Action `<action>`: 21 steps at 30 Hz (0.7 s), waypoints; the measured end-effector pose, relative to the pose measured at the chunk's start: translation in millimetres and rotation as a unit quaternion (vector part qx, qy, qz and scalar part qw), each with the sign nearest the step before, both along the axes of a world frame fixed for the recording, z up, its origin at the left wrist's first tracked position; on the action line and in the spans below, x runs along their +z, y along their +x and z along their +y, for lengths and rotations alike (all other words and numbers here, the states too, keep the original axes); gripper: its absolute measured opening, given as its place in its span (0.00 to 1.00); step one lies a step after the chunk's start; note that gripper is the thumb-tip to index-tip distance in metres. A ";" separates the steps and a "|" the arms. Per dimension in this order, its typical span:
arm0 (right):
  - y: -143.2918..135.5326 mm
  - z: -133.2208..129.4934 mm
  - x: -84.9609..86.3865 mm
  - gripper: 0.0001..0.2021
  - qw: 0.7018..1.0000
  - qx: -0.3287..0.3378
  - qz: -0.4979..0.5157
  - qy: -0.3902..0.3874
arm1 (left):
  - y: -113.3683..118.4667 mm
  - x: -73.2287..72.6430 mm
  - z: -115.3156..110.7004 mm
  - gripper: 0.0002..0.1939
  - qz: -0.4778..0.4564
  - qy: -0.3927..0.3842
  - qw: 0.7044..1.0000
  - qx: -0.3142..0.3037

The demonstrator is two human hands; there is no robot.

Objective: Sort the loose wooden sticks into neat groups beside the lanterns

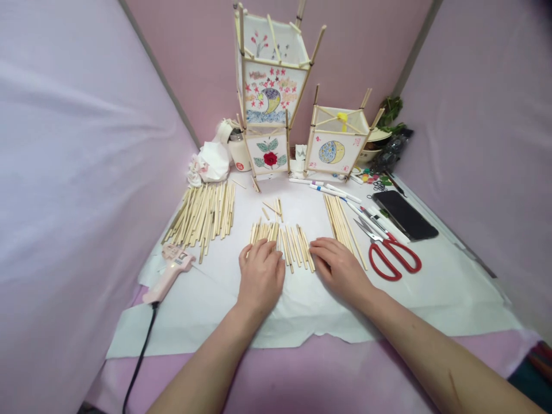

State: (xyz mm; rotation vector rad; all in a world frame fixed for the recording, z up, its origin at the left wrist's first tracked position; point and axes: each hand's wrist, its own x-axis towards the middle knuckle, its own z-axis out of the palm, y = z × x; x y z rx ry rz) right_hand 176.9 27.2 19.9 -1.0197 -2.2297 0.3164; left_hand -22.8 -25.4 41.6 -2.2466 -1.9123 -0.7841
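Observation:
My left hand (pixel 261 276) lies palm down over the left part of a row of short wooden sticks (pixel 295 247), fingers stretched and slightly apart. At the row's right end my right hand (pixel 338 267) rests on its side of the sheet, fingertips at the outermost stick. Its fingers are extended and I see nothing gripped in them. The sticks lie side by side, roughly upright in view; some are covered by my left fingers. A few shorter stick pieces (pixel 272 210) lie just behind the row.
Longer sticks (pixel 207 215) are spread at left, above a pink glue gun (pixel 170 270) with a black cord. More sticks (pixel 342 224), red-handled scissors (pixel 390 256), pens (pixel 330 188) and a phone (pixel 405 214) lie at right. Stick-framed lanterns, one tall (pixel 276 86), one short (pixel 336 152), stand behind.

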 end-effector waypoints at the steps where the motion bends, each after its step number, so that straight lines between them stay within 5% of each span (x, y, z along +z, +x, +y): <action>1: 0.1 0.1 0.7 0.12 1.000 0.001 0.003 0.000 | 0.4 0.0 -0.5 0.06 -0.002 -0.002 1.000 -0.003; 12: 3.7 5.7 9.2 0.24 0.998 0.057 0.034 0.013 | -2.5 0.3 -4.4 0.23 -0.001 -0.060 0.997 -0.052; 16: -0.2 21.2 18.7 0.17 0.998 0.053 0.016 -0.002 | -4.6 -2.7 -2.9 0.26 -0.015 -0.069 0.995 -0.064; 21: -27.0 51.7 43.3 0.09 0.989 -0.036 -0.120 -0.077 | -5.0 -7.5 0.7 0.23 -0.023 -0.051 0.998 -0.042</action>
